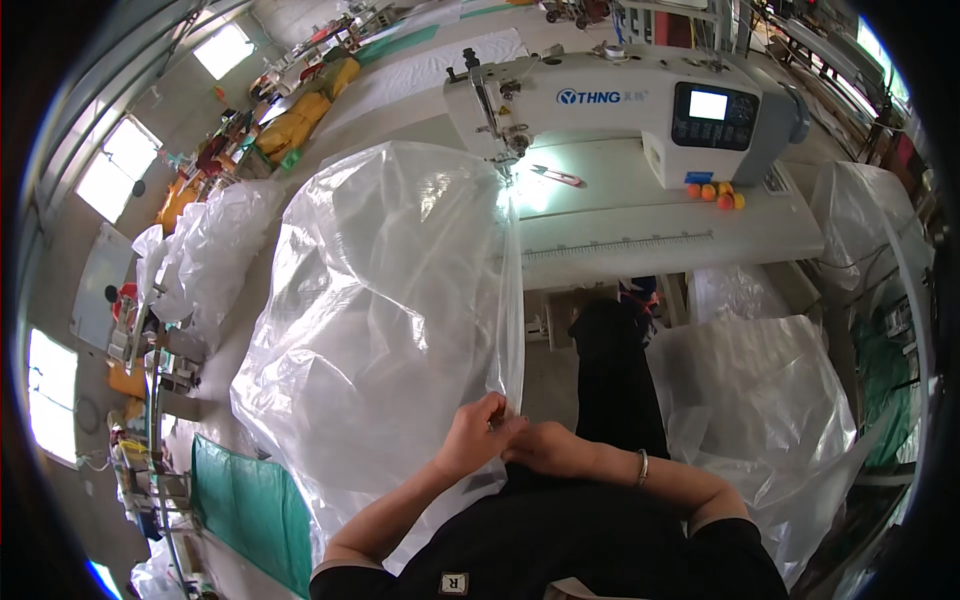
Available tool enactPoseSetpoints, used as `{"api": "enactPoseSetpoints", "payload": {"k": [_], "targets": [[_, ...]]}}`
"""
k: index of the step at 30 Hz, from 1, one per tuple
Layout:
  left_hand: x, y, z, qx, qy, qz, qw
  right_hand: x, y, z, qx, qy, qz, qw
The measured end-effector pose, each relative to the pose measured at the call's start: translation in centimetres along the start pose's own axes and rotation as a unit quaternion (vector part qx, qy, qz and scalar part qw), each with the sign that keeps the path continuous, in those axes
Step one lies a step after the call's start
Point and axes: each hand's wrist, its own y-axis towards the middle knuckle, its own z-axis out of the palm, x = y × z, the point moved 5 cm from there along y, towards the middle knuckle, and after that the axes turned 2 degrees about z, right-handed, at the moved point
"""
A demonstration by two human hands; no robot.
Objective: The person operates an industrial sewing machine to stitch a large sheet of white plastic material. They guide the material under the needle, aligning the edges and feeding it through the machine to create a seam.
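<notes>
Pinching one clear plastic sheet (pixel 370 300) together, left hand (pixel 472 437) and right hand (pixel 548 449) meet before one sewing machine (pixel 600 110).

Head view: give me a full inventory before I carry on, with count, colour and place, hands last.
Sewing machine: one, white and grey, upper right of centre
Clear plastic sheet: one, translucent, from the needle end down to the hands
Cutter: one, reddish, on the machine bed
Small balls: about five, orange to yellow, by the machine's right base
Plastic heaps: several, translucent, far left and right
Green sheets: at least two, lower left and far right
Yellow sacks: several, upper left
Windows: at least three, bright white, left
Bracelet: one, silvery, right wrist
Leg: one visible, black-trousered, below machine
Left hand: one, bare, pinching the sheet's near edge
Right hand: one, bare, against the left; grip unclear
</notes>
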Motion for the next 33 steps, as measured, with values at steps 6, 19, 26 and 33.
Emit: {"api": "enactPoseSetpoints", "payload": {"k": [6, 19, 26, 33], "targets": [[-6.4, 0.9, -3.2, 0.005, 0.141, 0.086, 0.986, -4.8, 6.0, -8.7, -0.101, 0.384, 0.136, 0.908], [-3.2, 0.7, -0.8, 0.046, 0.134, 0.105, 0.984, -8.7, 8.5, -7.9, -0.183, -0.019, 0.129, 0.974], [-7.0, 1.4, -3.8, 0.044, 0.067, 0.142, 0.987, -7.8, 17.6, -19.3, -0.394, 0.147, 0.239, 0.875], [-4.8, 1.2, -1.9, 0.004, 0.214, 0.241, 0.947, -5.0, 15.2, -6.7, -0.187, 0.631, 0.201, 0.726]]}}
